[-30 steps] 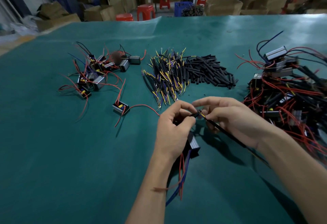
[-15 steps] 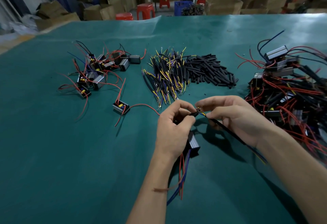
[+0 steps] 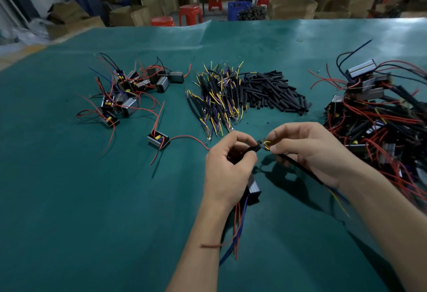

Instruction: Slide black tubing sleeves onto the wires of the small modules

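- Two hands meet over the middle of the green tabletop (image 3: 69,199), both busy with one wire job.
- The left hand (image 3: 227,169) has its fingers curled in a tight grip around a black sleeve (image 3: 250,149), thumb and forefinger pinching it close to its open end.
- A small grey module (image 3: 253,189) hangs just under that left palm, with red and blue wires (image 3: 238,229) trailing down past the wrist toward the near edge.
- The right hand (image 3: 309,153) pinches the yellow and blue wire tips (image 3: 266,145) right at the mouth of the sleeve; its grip is closed on them, fingertips nearly touching the left ones.
- A longer black sleeved lead (image 3: 300,168) runs from under the right fingers down along the palm, and thin yellow and blue strands stick out beside the forearm.
- Farther back in the center sits a heap of sleeved wires with yellow tips (image 3: 217,97), and touching it on the right is a pile of loose black tubing pieces (image 3: 272,93).
- Back left there's a cluster of small modules with red wires (image 3: 129,90), plus one lone module (image 3: 158,140) lying apart from it, nearer the hands.
- On the right edge is a big tangled stack of modules (image 3: 379,116) with red wires and black sleeves.
- Cardboard boxes and red stools (image 3: 189,13) fill the floor behind the tabletop.
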The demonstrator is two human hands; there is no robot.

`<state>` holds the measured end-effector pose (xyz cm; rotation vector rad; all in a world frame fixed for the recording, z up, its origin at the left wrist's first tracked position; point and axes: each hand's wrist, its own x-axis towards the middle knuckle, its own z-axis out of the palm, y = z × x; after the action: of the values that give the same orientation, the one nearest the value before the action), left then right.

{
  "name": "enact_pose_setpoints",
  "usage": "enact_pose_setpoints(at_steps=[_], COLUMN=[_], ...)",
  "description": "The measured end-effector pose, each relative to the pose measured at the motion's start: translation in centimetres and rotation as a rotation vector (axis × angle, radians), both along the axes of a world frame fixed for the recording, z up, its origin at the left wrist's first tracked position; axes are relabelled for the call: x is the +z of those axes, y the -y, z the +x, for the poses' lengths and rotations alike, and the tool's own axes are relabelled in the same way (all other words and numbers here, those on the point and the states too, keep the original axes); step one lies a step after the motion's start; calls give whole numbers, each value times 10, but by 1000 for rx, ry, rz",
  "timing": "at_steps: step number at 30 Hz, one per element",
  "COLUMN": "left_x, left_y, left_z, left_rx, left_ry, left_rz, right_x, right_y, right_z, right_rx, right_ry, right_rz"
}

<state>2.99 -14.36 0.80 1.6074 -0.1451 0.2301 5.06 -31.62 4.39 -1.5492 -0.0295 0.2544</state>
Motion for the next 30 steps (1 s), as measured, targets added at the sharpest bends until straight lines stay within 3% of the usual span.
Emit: enact_pose_setpoints(at_steps=[7,15,30], left_x=[-1,1,3], left_y=[-1,-3,-2], left_z=[-3,-4,-8], left_rx=[92,108,125], left_ry=[126,285,268], left_rz=[184,446,452], right_x=[9,12,9], right_y=[8,13,5], right_z=[-1,0,-5], right_rx=[-46,30,-70], right_ry=[234,263,389], right_rz=[-241,-404,-670])
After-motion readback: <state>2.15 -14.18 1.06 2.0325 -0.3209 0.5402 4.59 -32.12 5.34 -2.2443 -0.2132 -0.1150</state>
